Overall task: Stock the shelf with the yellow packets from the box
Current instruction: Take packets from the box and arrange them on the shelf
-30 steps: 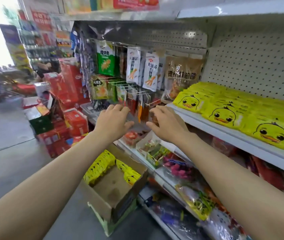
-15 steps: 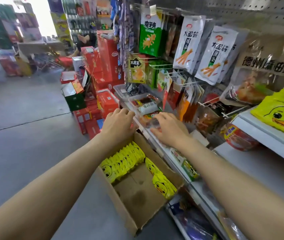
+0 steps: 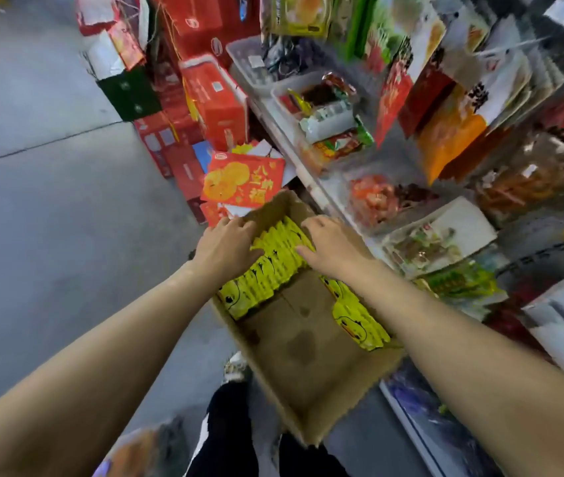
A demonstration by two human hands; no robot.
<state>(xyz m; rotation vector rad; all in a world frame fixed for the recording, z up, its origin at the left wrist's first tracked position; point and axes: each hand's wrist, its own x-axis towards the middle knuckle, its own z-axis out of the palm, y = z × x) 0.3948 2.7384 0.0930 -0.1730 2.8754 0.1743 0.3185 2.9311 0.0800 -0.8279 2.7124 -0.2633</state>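
I see the box [image 3: 308, 356] on the floor below me, against the shelf [image 3: 311, 187] on my right. A row of packets [image 3: 273, 266] runs along its far-left wall, long axis away from me. My left hand [image 3: 225, 249] and right hand [image 3: 332, 249] flank the row's far end, fingers curling onto it, nothing lifted. A smaller stack [image 3: 356, 318] lies under my right forearm. Red cartons [image 3: 215, 105] crowd beyond.

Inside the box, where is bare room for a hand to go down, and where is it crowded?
Free: the bare cardboard floor of the box, between the long packet row by the left wall and the short stack by the right wall. Crowded: the far end, where the left hand and right hand flank the row.
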